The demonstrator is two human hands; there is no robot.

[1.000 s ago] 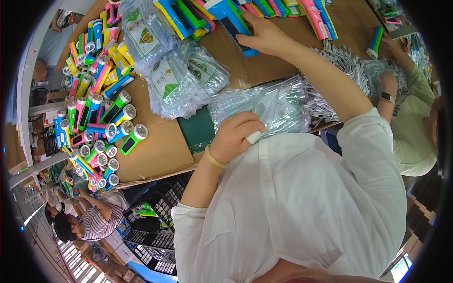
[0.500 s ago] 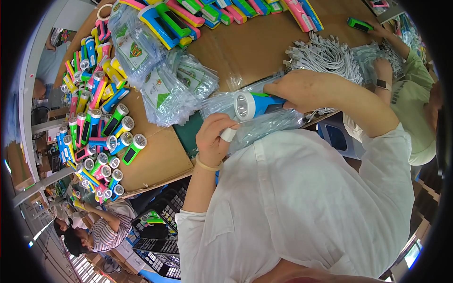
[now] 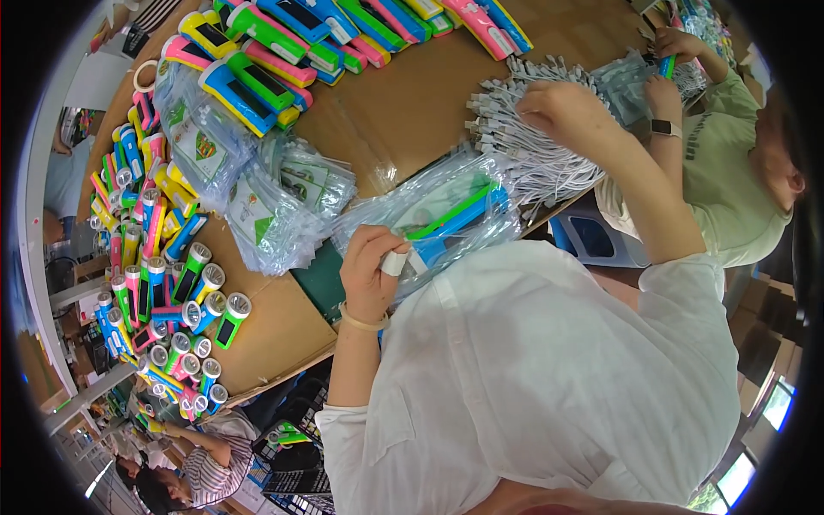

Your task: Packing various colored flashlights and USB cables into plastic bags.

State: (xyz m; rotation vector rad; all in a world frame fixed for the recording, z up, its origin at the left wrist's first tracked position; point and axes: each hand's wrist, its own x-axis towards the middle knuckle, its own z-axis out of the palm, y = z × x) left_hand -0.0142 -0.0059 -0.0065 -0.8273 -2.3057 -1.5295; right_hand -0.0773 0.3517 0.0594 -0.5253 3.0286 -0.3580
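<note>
A blue and green flashlight (image 3: 463, 218) lies inside a clear plastic bag (image 3: 412, 215) in front of me. My left hand (image 3: 371, 268) is closed on the bag's near left edge; a white wrap shows at its thumb. My right hand (image 3: 562, 113) is over the pile of white cables (image 3: 541, 159), to the right of the bag. Its fingers are curled together at the pile's far side, and what they hold, if anything, is hidden.
Flashlights in several colours lie heaped at the left (image 3: 154, 257) and in a row at the far edge (image 3: 326, 30). Flat printed bags (image 3: 266, 206) are stacked left of centre. A co-worker (image 3: 730, 172) handles a flashlight at the right. A black crate (image 3: 300, 446) stands below the table (image 3: 378, 129).
The flashlight has gone into the plastic bag. My right hand has let go of it and moved away to the cable pile. My left hand stays at the bag's edge.
</note>
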